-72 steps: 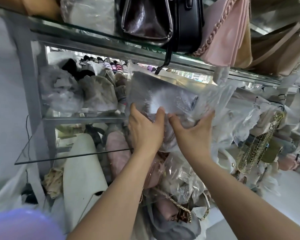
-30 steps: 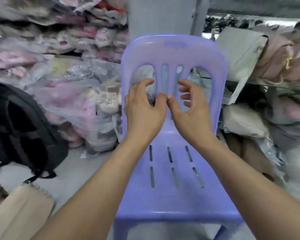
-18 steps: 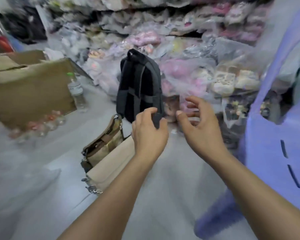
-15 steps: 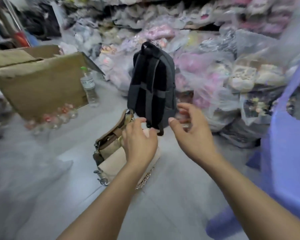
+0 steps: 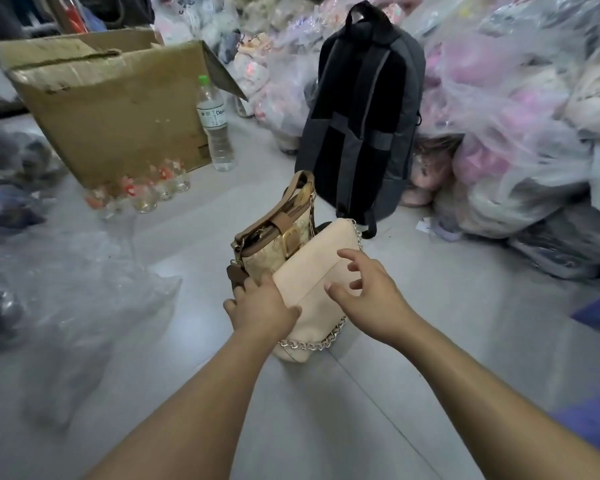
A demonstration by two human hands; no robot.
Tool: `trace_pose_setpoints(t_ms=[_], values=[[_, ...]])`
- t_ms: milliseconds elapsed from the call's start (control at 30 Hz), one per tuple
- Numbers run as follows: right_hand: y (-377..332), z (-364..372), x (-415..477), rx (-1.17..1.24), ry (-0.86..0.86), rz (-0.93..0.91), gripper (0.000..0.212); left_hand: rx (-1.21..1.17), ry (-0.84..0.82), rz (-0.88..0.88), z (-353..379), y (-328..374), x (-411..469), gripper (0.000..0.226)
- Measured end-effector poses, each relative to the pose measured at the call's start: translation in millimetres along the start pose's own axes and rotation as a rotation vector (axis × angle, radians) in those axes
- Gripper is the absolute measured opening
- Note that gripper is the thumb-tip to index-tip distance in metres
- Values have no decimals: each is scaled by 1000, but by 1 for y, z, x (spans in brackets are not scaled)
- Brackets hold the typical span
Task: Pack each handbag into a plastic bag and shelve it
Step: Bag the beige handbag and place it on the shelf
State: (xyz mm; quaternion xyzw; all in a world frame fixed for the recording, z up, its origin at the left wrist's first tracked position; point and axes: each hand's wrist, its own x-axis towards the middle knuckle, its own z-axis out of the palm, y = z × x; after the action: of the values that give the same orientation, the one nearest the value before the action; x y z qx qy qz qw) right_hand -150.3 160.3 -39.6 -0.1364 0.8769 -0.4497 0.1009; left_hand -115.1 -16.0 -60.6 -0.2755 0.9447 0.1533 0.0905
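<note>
The left hand [image 5: 262, 310] pinches the cream handbag [image 5: 314, 266] by its edge on the floor [image 5: 447, 306]; the right hand [image 5: 371, 296] hovers above, spread and empty. It and the tan handbag [image 5: 267, 252] at its eleven o'clock both await bagging and shelving.

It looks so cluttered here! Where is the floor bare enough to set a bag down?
Bare floor lies between the cream handbag and the wrapped-goods pile, and on the person's side of the handbag. Crowded: clear plastic bags left, jars by the cardboard box.
</note>
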Motion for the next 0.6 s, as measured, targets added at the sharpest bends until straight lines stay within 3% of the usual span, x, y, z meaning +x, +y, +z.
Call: trace_pose_setpoints(t_ms=[200, 400, 600], values=[[17, 4, -4, -25, -41, 46, 60, 2, -37, 59, 7, 19, -9, 85], [26, -7, -7, -31, -98, 79, 65, -13, 1, 58, 4, 35, -25, 55], [21, -29, -14, 40, -162, 89, 78, -304, 72, 16, -47, 64, -36, 48]])
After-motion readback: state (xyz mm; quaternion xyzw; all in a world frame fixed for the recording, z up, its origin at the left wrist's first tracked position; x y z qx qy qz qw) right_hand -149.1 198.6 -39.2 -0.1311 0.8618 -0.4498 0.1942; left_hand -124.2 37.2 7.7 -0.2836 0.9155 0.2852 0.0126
